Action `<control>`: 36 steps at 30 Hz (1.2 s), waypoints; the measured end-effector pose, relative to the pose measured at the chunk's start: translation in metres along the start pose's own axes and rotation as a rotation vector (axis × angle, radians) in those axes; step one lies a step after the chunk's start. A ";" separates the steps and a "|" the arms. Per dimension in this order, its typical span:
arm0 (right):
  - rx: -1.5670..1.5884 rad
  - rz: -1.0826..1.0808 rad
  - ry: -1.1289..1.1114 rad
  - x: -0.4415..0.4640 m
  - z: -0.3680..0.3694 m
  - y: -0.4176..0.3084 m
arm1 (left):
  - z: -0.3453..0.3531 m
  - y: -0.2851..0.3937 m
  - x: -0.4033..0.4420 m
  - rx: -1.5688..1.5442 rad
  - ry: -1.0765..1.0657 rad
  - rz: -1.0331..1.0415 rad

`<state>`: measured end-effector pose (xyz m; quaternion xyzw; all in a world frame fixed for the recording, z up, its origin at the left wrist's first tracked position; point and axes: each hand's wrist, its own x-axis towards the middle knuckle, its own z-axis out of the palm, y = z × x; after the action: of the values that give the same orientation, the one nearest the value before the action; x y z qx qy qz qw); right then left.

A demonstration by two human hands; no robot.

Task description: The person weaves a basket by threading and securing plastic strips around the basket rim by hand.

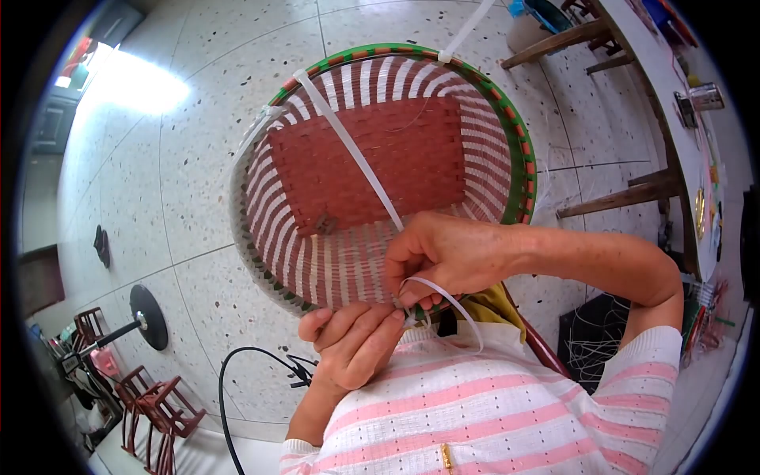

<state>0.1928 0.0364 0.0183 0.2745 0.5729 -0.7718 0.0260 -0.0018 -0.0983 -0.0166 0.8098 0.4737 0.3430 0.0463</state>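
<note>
A large round woven basket (372, 158) sits in front of my body, its inside facing up. It has a reddish-brown base, sides striped white and brown, and a green-edged rim (529, 170). My left hand (356, 340) is closed over the near rim, its fingertips close to the right hand. With fingers pinched, my right hand (443, 257) grips a narrow white plastic strip (451, 297), whose loose end curls down over the shirt. A wider white band (352, 146) crosses the basket from the far rim to my right hand. My fingers hide the exact spot where strip and rim meet.
On the right stands a table (673, 87) with wooden legs and a metal cup (704, 96). A black round-based stand (149, 317) and small wooden chairs (166, 408) are at left. A black cable (226, 396) loops near my left arm. Another white band (467, 32) extends beyond the far rim.
</note>
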 end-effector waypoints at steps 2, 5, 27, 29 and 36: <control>0.007 -0.010 -0.005 0.000 0.000 0.003 | -0.001 0.001 0.001 0.005 -0.003 0.001; 0.003 -0.036 -0.016 0.001 0.000 0.004 | 0.000 0.001 0.000 0.007 0.000 -0.002; -0.115 -0.203 0.031 0.004 -0.022 -0.026 | -0.007 -0.017 0.050 -0.180 0.109 -0.030; -0.120 -0.219 0.042 0.003 -0.025 -0.027 | -0.006 -0.018 0.055 -0.186 0.108 -0.039; -0.100 -0.210 0.032 0.005 -0.038 -0.030 | 0.002 -0.024 0.066 -0.184 0.158 -0.039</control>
<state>0.1926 0.0822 0.0347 0.2237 0.6365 -0.7364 -0.0504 0.0025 -0.0315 0.0064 0.7633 0.4579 0.4468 0.0895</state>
